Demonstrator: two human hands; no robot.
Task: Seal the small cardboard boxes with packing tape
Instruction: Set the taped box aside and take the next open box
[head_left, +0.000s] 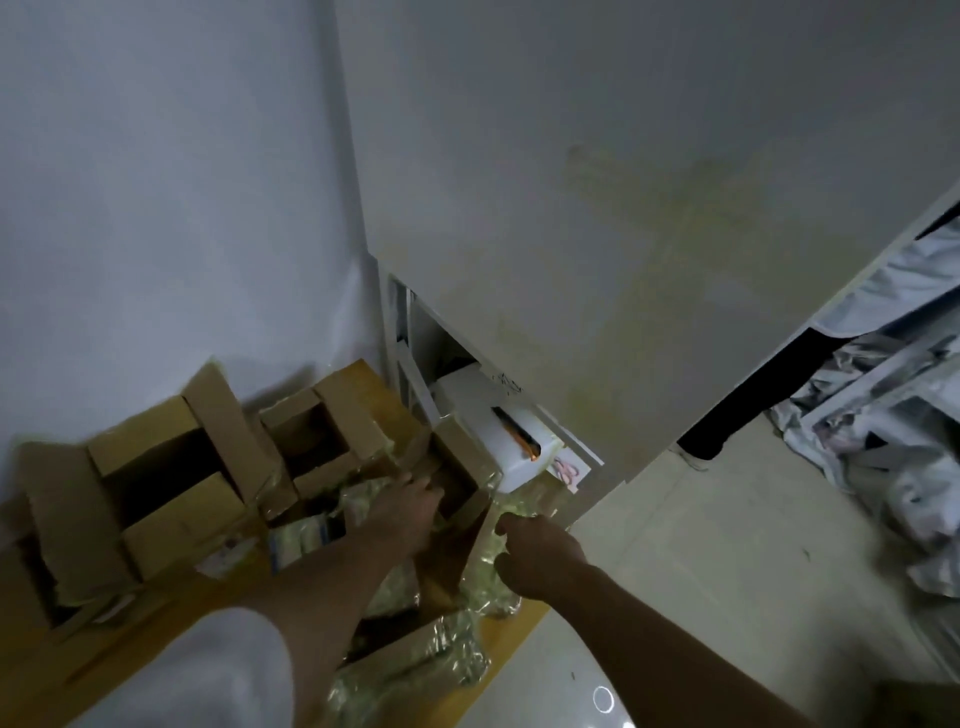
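Now | left hand (402, 506) rests flat, steadying small box (457, 483) | right hand (535, 558) fisted around clear tape (493, 519), pulling it taut to seal

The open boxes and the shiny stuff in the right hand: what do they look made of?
Open boxes: matte brown cardboard, likely corrugated, with creased flaps. Shiny film gripped by the right hand: probably clear plastic tape or wrap, glossy, crinkled, catching highlights; blur leaves it uncertain.
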